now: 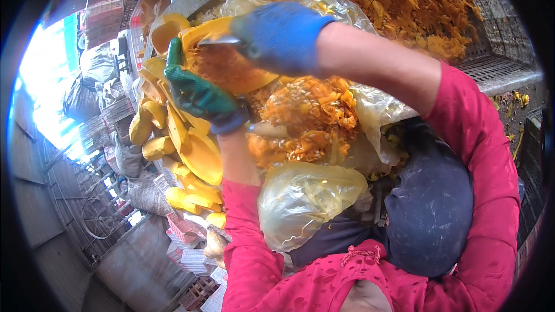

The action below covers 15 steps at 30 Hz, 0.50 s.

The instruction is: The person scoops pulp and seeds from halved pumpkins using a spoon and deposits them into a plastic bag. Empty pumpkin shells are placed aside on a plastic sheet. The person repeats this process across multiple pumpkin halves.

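Note:
In my left hand (201, 91), gloved in green and blue, rests a halved pumpkin (260, 81) with its hollow facing up. My right hand (282, 39), in a blue knit glove and blurred, grips a metal scraping tool (219, 40) over that hollow; its handle is hidden by the glove. Stringy orange pulp (217, 58) lines the inside. Below the two hands, a heap of pumpkin pulp and seeds (312, 112) lies on a clear plastic bag (312, 190) that spreads over my lap.
Peeled pumpkin pieces (201, 156) are piled at the left. A perforated crate (503, 21) at upper right holds shredded orange pulp (412, 8). Stacked plastic crates (195, 260), sacks (147, 193) and a wheel (99, 219) stand farther left.

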Motion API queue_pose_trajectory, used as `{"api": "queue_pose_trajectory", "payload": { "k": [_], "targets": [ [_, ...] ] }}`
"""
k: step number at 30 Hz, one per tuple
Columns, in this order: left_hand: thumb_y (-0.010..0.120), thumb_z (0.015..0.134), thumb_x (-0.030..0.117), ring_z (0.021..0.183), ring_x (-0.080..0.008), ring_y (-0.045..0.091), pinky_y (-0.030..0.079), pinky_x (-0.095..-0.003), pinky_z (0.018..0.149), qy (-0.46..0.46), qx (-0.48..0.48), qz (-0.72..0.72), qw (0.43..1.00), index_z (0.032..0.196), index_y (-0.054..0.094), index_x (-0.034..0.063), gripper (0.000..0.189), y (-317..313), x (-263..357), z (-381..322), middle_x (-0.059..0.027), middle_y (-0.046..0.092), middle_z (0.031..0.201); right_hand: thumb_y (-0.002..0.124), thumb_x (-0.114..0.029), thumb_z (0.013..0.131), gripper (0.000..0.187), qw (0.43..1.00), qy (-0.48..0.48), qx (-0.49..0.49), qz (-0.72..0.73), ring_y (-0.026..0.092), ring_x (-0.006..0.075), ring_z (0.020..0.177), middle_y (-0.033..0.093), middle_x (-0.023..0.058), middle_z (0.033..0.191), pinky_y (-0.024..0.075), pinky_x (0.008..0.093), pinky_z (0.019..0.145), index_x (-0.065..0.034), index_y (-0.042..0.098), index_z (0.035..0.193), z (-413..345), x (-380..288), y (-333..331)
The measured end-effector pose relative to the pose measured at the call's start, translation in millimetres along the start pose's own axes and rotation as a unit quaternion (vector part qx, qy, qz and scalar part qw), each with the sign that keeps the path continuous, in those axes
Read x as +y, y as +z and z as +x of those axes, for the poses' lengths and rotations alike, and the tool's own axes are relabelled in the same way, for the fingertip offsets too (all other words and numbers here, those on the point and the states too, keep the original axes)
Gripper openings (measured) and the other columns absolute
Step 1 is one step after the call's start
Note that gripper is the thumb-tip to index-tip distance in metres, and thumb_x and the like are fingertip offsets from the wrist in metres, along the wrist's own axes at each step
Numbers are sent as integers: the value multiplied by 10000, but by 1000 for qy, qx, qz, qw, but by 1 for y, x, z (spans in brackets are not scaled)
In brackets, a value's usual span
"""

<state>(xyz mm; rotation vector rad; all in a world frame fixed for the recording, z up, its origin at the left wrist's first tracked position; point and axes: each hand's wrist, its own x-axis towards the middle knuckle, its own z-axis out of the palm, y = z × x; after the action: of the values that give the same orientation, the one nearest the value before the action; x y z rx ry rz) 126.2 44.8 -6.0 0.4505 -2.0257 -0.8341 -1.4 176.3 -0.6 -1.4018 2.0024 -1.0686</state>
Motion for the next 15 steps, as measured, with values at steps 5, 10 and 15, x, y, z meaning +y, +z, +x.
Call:
{"api": "queue_pose_trajectory", "payload": {
  "k": [5,10,15],
  "targets": [
    [309,1082,394,1167,-221,581,438,-346,1026,7,-29,67,997,1376,477,-92,592,-2,4,-1,-174,576,1351,613,-231,876,257,999,-10,-28,-44,705,358,899,717,204,968,558,422,793,-43,722,1013,-13,2,20],
    [306,1084,358,1128,-199,589,455,-324,985,24,-19,72,997,1376,480,-88,561,-1,4,-2,-173,579,1351,620,-195,870,228,997,38,-31,-54,708,359,884,713,208,954,557,444,755,-23,702,997,-28,19,15],
    [303,1086,322,1089,-177,598,473,-302,943,28,-19,86,996,1377,483,-83,531,-4,5,-5,-172,582,1350,636,-201,847,222,999,-45,20,10,707,366,852,713,212,911,560,439,751,-21,716,949,-7,3,19]
  ]
}}
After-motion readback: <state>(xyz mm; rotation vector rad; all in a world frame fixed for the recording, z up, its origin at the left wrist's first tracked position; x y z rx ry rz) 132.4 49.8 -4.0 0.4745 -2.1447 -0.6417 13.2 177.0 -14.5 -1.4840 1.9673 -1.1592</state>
